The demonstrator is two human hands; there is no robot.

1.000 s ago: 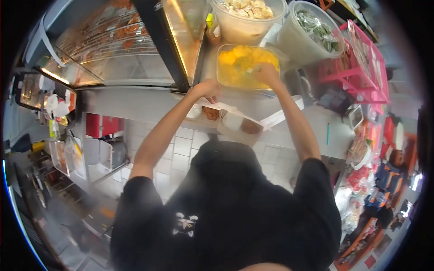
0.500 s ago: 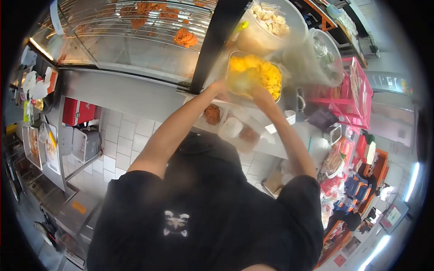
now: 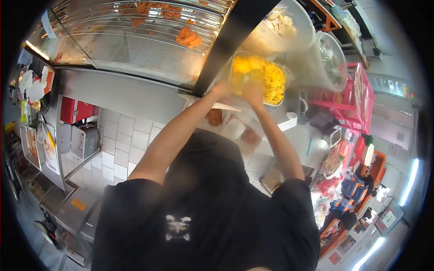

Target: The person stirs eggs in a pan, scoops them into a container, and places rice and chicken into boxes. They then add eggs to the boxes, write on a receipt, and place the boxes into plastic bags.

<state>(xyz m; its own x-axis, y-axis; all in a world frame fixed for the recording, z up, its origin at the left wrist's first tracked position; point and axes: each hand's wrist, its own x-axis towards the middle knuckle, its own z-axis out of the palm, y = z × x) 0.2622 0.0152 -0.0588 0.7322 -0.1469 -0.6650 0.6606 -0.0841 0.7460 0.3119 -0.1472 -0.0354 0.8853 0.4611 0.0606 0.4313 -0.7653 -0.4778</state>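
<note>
A metal-rimmed tray of yellow food pieces (image 3: 273,81) stands at the upper middle of the head view. My left hand (image 3: 220,90) is beside its left edge, with its fingers blurred. Over the tray's lower left part is my right hand (image 3: 253,94), its fingers also smeared. A pale yellow, translucent blur lies between the hands; I cannot make out what it is or which hand holds it. Below the hands, a brown fried piece (image 3: 214,117) and a white round item (image 3: 233,128) sit in a lower compartment.
A glass display case with fried pieces (image 3: 188,37) on a wire rack fills the upper left. Large plastic tubs (image 3: 332,61) and a pink basket (image 3: 357,97) stand at the upper right. A black post (image 3: 235,40) rises beside the tray. People sit far right.
The view has shifted slightly, so the tray and case appear a little to the right. My right hand has moved slightly left relative to the tray, and the pale yellow blur has changed shape.
</note>
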